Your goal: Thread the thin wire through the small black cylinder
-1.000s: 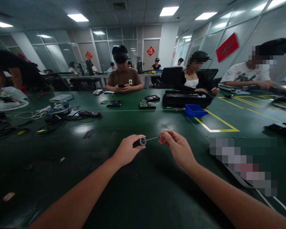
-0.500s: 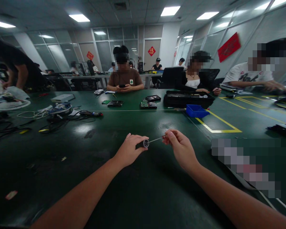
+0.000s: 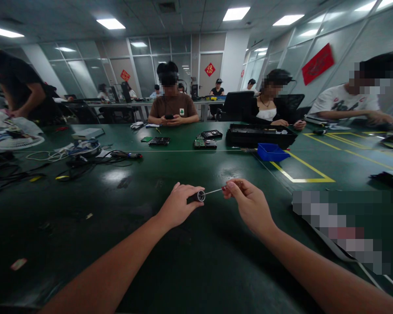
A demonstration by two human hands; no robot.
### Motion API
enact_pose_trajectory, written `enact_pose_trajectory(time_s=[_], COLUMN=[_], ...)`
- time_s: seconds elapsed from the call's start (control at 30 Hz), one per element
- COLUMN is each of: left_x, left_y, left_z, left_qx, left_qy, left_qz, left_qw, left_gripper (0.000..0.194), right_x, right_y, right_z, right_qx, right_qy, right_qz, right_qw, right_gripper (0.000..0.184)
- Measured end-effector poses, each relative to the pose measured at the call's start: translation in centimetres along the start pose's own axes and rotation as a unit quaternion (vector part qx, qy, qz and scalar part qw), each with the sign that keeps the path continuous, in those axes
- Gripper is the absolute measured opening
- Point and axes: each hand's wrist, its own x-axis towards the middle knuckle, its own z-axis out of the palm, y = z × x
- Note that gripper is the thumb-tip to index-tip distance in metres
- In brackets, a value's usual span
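Observation:
My left hand (image 3: pixel 175 206) grips a short black cylinder (image 3: pixel 194 198) with a silver ring at its open end, facing right. Held in the pinched fingers of my right hand (image 3: pixel 249 203) is a thin metal rod (image 3: pixel 212 191), its tip at the ring of the cylinder. Whether the tip goes inside is hard to tell. Something reddish and clear shows at my right fingertips, perhaps the rod's handle; the fingers hide most of it. Both hands are above the dark green table (image 3: pixel 196 270).
Beyond my hands lie hard drives (image 3: pixel 159 141), a blue bin (image 3: pixel 272 151) and a long black case (image 3: pixel 261 136). Tangled cables (image 3: pixel 85 152) are at the left. A blurred-out flat item (image 3: pixel 340 231) lies by my right forearm. Several people sit around the table.
The view has shifted slightly. My hands keep nearly the same pose, with the rod's tip still at the cylinder's ring. The standing person at the far left has moved a little.

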Motion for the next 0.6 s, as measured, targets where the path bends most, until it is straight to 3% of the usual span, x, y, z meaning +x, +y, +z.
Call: enact_pose_trajectory(time_s=[0.17,0.37,0.5,0.6], left_x=[0.0,0.0,0.0,0.1], left_y=[-0.4,-0.5,-0.6,-0.7], left_z=[0.2,0.5,0.6,0.6], left_qx=[0.007,0.015,0.02,0.024], left_qy=[-0.001,-0.006,-0.013,-0.002], left_qz=[0.002,0.001,0.009,0.012], left_qw=[1.0,1.0,1.0,1.0], left_gripper=[0.038,0.038,0.037,0.038], right_x=[-0.3,-1.0,-0.9,-0.9], right_y=[-0.5,-0.6,-0.8,-0.4], right_z=[-0.2,0.1,0.1,0.1], right_qx=[-0.092,-0.085,-0.147,-0.128], right_qy=[-0.015,-0.039,-0.041,-0.035], right_qz=[-0.004,-0.086,-0.064,-0.053], right_qw=[0.996,0.992,0.986,0.99], right_gripper=[0.031,0.014,0.026,0.024])
